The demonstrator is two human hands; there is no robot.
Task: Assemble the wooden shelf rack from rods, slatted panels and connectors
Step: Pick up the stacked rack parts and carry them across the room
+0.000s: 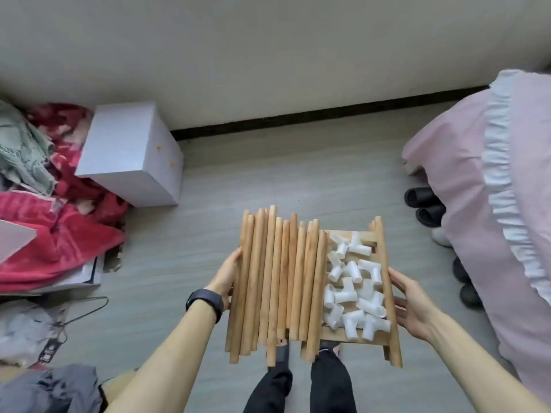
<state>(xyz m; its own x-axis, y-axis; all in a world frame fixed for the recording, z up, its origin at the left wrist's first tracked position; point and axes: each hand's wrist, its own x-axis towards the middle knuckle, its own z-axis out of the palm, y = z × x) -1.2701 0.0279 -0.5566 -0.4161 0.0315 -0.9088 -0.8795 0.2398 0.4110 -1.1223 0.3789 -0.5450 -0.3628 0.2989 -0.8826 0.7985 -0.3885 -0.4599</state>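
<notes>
I carry the slatted panel (331,334), rods (274,287) running up-frame, between left hand (229,272) and right hand (410,302), fingers straight.

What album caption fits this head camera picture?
The left hand and right hand carry a slatted panel loaded with rods and connectors.

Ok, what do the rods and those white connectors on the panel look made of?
Rods: seemingly bare wood, matte tan with faint grain streaks. Connectors: probably moulded plastic, smooth uniform white tubes in T and elbow shapes. Slatted panel under them: likely the same unfinished wood, matching tan.
</notes>
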